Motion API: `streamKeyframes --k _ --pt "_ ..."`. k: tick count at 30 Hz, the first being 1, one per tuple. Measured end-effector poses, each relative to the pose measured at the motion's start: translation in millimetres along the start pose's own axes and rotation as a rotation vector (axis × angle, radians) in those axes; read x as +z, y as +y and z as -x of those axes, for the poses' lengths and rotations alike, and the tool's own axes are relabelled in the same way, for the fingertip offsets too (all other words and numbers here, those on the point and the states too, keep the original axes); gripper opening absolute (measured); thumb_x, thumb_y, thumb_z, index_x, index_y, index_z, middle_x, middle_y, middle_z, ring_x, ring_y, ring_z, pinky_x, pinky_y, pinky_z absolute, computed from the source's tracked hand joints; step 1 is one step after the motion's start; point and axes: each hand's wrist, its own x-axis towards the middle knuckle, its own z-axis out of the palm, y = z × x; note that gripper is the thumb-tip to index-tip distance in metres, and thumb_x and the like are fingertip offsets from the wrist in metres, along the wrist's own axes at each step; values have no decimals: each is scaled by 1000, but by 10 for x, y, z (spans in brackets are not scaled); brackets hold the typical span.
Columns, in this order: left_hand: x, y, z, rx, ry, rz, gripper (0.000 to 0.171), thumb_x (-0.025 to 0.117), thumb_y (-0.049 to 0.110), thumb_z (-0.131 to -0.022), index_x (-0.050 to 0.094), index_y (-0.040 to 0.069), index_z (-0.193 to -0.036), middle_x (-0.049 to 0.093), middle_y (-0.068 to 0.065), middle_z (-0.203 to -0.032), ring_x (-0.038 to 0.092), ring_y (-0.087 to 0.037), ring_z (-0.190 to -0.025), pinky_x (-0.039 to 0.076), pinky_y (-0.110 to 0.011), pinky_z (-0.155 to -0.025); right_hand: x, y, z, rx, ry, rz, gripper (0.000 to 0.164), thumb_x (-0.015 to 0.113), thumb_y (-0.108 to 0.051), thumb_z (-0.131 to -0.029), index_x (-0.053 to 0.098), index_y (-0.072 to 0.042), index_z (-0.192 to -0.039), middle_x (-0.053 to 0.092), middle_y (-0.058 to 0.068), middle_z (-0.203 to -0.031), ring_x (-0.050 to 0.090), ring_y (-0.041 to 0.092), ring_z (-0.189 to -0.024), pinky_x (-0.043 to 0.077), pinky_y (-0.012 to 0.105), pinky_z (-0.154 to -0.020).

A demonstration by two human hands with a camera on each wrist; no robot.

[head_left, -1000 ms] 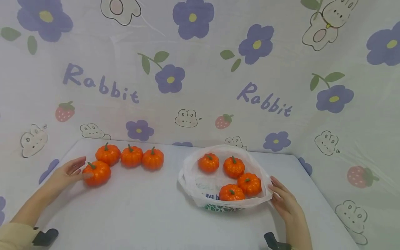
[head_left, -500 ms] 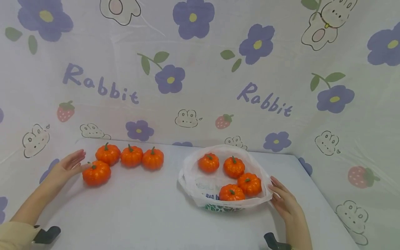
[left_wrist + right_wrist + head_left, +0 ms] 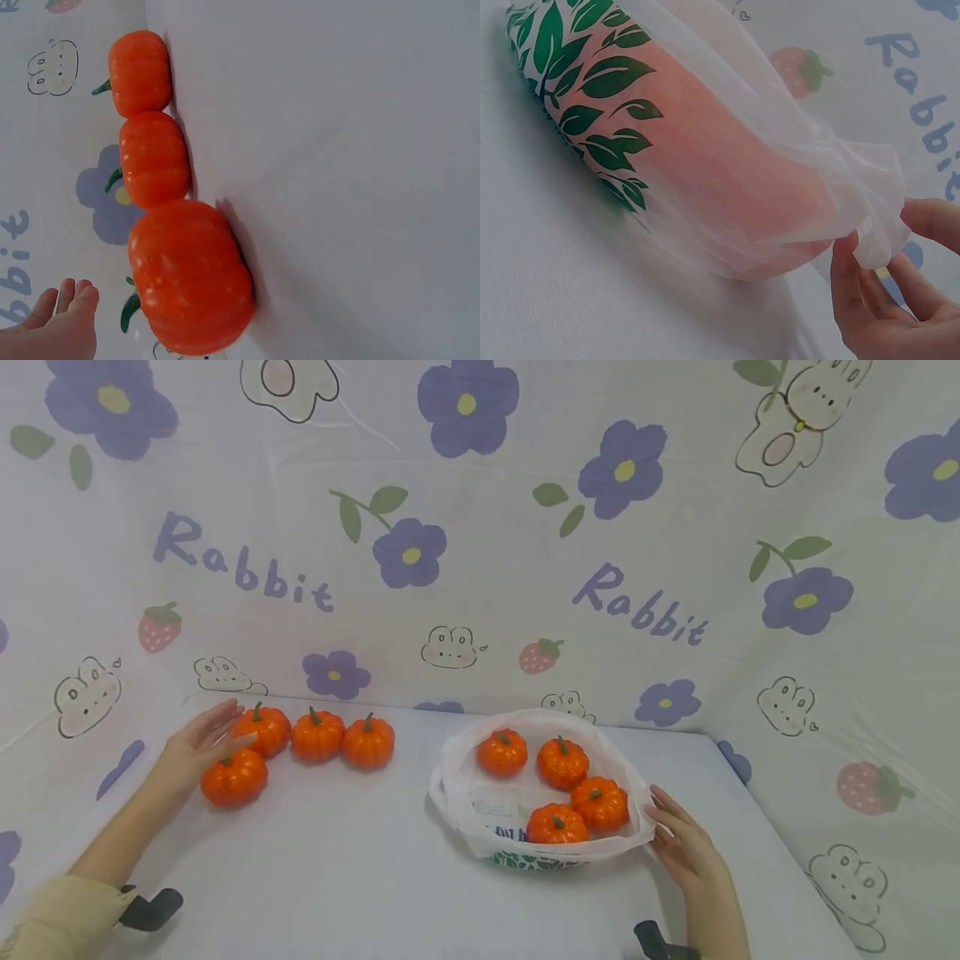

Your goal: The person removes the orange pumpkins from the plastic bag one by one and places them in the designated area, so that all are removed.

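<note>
Four orange pumpkins (image 3: 563, 763) sit inside a white plastic bag (image 3: 532, 860) in the head view, four other pumpkins (image 3: 317, 735) at left. Left wrist: the left hand (image 3: 60, 330), fingers outstretched, beside one. Right wrist: the right hand (image 3: 904, 330) pinches the bag's edge.

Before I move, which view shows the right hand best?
Right wrist view: up close, the right hand pinches the edge of the plastic bag. The head view shows it smaller, from above; the left wrist view doesn't show it.

Three touching orange pumpkins (image 3: 155, 160) are seen ranged from 11 to 7 o'clock; left hand (image 3: 60, 328) noted at 8.
</note>
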Motion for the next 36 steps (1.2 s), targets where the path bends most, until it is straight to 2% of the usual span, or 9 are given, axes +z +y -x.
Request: streamKeyframes --k 4,8,12,14,18,21,27,31,36 --pt "155 113 -58 16 -15 0 74 56 45 -97 15 30 -157 24 -12 -162 22 -36 -149 27 -57 -116 -1 3 4 2 0 -6 33 61 -17 -96 65 -44 -114 42 -21 -128 46 2 -117 47 11 -99" --pt "345 204 -137 83 -42 67 74 60 38 -96 20 22 -156 27 -12 -161 24 -34 -149 40 -25 -112 1 8 3 2 -4 -15 34 60 -16 -97 65 -44 -115 42 -21 -127 45 2 -117 50 9 -91" --pt "545 291 -185 166 -99 154 70 60 25 -97 24 13 -155 28 -15 -160 24 -35 -148 41 -4 -99 -15 23 1 -6 -21 -13 33 59 -15 -97 66 -44 -111 45 -22 -123 46 1 -115 50 9 -90" --pt "653 353 -197 159 -122 162 71 62 27 -96 24 14 -155 29 -12 -160 25 -33 -149 41 -5 -100 -26 31 0 -7 -28 -12 33 57 -14 -98 67 -43 -109 48 -23 -119 46 1 -115 50 9 -90" --pt "888 488 -255 109 -160 232 76 67 28 -92 26 17 -155 30 -9 -161 25 -30 -150 41 -18 -106 -39 42 -4 -3 -31 -6 32 57 -15 -98 67 -44 -108 50 -25 -116 43 2 -117 49 8 -90" --pt "1055 559 -296 118 -195 263 74 67 25 -93 27 16 -154 31 -10 -160 26 -31 -149 38 -29 -109 -39 47 -2 1 -26 8 32 58 -16 -98 65 -45 -111 50 -25 -116 44 1 -116 49 9 -92" --pt "1372 655 -357 138 -230 196 69 65 29 -94 30 17 -153 38 -7 -157 33 -31 -147 35 -45 -114 -48 64 6 -13 -40 13 30 57 -16 -98 67 -43 -107 54 -26 -110 51 -1 -108 50 9 -91" --pt "1593 724 -435 88 -229 221 74 73 34 -87 36 23 -150 42 -2 -155 38 -25 -145 38 -43 -114 -52 63 14 -23 -56 -1 29 56 -16 -99 69 -42 -103 56 -27 -109 52 -1 -106 51 9 -89" --pt "1861 823 -464 121 -273 253 78 75 35 -85 36 20 -150 43 -4 -154 38 -21 -145 33 -38 -117 -48 56 8 -17 -50 -5 29 57 -17 -98 69 -43 -103 53 -26 -113 50 0 -110 50 9 -89"
